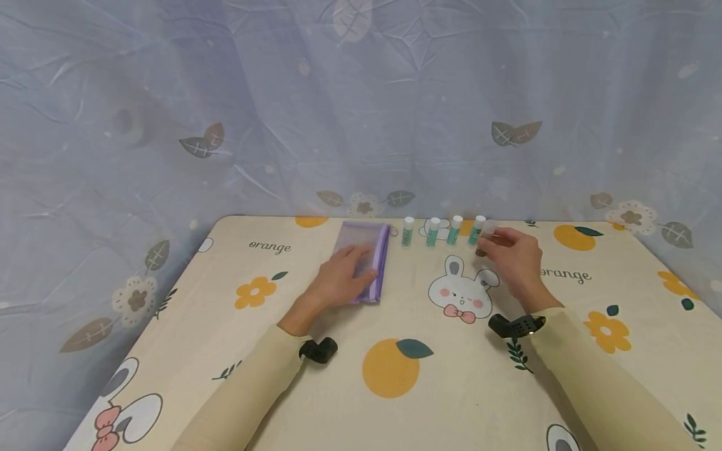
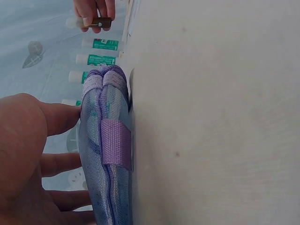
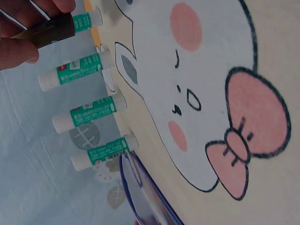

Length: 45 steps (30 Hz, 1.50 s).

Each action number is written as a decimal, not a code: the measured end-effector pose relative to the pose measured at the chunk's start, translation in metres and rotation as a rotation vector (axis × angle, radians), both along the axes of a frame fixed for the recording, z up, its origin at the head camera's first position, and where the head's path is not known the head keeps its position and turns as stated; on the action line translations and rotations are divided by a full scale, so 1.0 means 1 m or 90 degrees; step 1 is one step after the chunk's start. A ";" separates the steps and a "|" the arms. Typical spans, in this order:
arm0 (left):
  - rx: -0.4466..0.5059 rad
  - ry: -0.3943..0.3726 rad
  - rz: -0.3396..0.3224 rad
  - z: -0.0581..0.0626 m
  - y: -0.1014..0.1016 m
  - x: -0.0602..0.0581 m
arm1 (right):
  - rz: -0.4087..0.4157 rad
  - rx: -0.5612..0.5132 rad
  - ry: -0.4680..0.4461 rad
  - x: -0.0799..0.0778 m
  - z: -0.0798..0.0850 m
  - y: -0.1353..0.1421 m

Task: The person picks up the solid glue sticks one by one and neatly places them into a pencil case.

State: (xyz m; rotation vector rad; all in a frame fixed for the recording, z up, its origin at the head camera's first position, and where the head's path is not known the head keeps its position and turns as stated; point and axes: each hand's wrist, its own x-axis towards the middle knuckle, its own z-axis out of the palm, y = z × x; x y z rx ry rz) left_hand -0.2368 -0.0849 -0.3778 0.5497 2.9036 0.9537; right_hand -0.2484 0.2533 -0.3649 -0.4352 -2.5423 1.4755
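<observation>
My left hand (image 1: 336, 279) rests on a flat purple mesh zipper pouch (image 1: 379, 266), its fingers spread over the top. The pouch's zipper edge and a purple fabric tab (image 2: 116, 144) show in the left wrist view. At the back right my right hand (image 1: 516, 255) pinches a small dark brown stick-like piece (image 3: 50, 31) with a pale, see-through end; its exact kind I cannot tell. Just beside it stands the rightmost of several upright glue sticks (image 1: 477, 230), with white caps and green labels. Another glue stick (image 1: 407, 232) is nearest the pouch.
The glue sticks form a row along the back of the table, between the pouch and my right hand. A patterned cloth (image 1: 451, 388) with oranges, flowers and rabbits covers the table. Behind it hangs a grey-blue curtain (image 1: 361, 113) with leaf prints.
</observation>
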 end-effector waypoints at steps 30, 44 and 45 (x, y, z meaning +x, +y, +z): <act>0.009 -0.025 -0.006 -0.003 0.002 0.000 | 0.113 0.034 0.043 0.015 -0.001 -0.047; -0.005 -0.016 -0.002 0.001 0.000 -0.001 | 0.133 0.008 0.047 0.008 -0.004 -0.069; -0.004 -0.017 -0.001 0.002 0.000 0.000 | 0.134 0.009 0.050 0.008 -0.004 -0.071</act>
